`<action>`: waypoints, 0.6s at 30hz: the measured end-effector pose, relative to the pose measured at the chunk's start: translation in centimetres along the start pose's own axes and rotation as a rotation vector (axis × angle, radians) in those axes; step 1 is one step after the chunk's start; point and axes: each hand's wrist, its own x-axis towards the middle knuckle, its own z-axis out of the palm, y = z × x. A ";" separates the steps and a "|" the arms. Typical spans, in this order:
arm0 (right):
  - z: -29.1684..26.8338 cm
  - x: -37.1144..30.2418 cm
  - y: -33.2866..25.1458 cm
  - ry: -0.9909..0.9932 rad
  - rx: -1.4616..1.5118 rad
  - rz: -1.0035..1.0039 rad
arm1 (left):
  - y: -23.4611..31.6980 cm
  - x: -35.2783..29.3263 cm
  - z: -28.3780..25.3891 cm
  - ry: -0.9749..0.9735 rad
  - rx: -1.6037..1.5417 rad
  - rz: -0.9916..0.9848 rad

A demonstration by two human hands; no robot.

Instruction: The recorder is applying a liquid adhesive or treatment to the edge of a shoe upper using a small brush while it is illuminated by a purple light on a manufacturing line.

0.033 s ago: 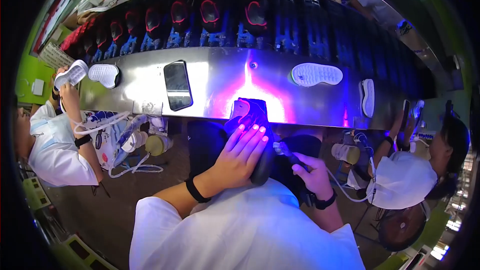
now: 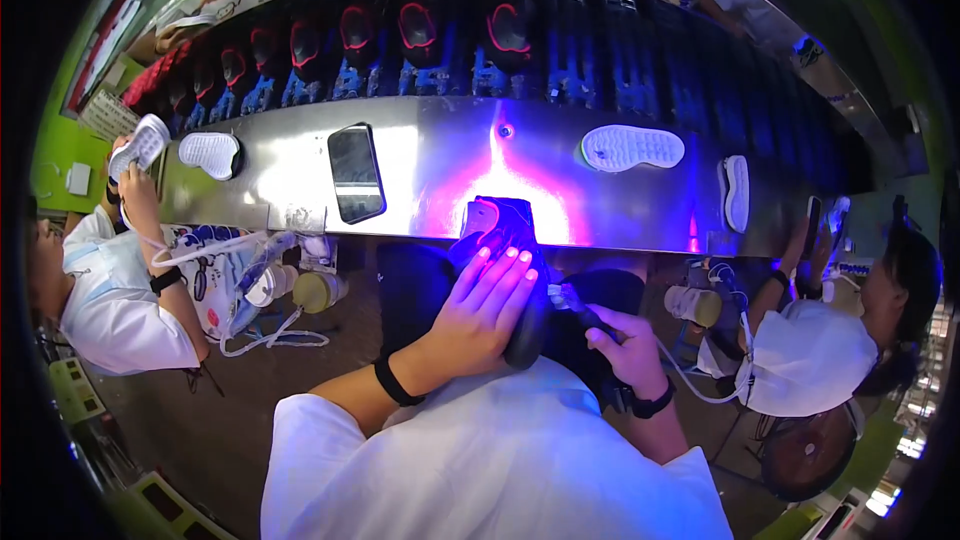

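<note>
A dark shoe upper [image 2: 518, 230] with red trim leans at the near edge of the metal bench, its lower end towards my lap. Over its side lies my left hand [image 2: 478, 315], the fingers long and close together, holding it; the thumb is hidden. My right hand [image 2: 628, 348] is closed round the dark handle of a brush [image 2: 578, 304]. The brush's pale tip is just right of the shoe, and whether it touches cannot be made out. A thin white tube [image 2: 690, 385] runs off to the right from near this hand.
On the bench [image 2: 455, 130] lie a phone [image 2: 356, 172] and white soles [image 2: 633, 148]. Behind it, a rack carries several dark shoes [image 2: 418, 28] with red trim. One person [image 2: 130, 290] sits at left holding a sole; another [image 2: 815, 350] sits at right. Purple-pink light falls ahead.
</note>
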 end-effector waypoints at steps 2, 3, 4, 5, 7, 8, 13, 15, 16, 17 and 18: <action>-0.4 -0.3 0.4 0.011 -0.009 0.004 | 0.7 0.9 -0.1 0.002 0.022 -0.039; -0.6 -0.5 0.6 0.022 0.010 -0.009 | 1.1 1.3 0.1 -0.005 0.031 -0.029; -0.6 -0.6 0.7 0.032 0.028 -0.022 | 1.4 1.6 0.3 0.028 0.022 -0.050; -0.7 -0.9 0.6 0.040 0.039 -0.027 | 1.7 2.1 0.5 0.061 0.009 -0.071; -1.0 -1.4 0.4 0.047 0.117 -0.009 | 2.5 3.2 0.1 0.055 0.012 -0.079; -1.0 -1.7 0.5 0.051 0.128 -0.016 | 2.9 3.7 -0.1 0.058 0.014 -0.100; -2.0 -3.4 0.5 0.081 0.125 -0.075 | 3.5 5.7 0.6 0.057 0.118 -0.099; -2.1 -4.2 0.2 0.096 0.145 -0.054 | 3.7 6.7 0.8 0.066 0.121 -0.103; -2.1 -4.6 0.2 0.107 0.158 -0.035 | 3.8 7.2 0.9 0.065 0.128 -0.112; -2.1 -5.0 0.4 0.116 0.157 -0.028 | 3.9 7.7 1.0 0.066 0.132 -0.120; -1.9 -5.3 0.6 0.152 0.176 -0.011 | 4.0 8.3 1.2 0.064 0.121 -0.114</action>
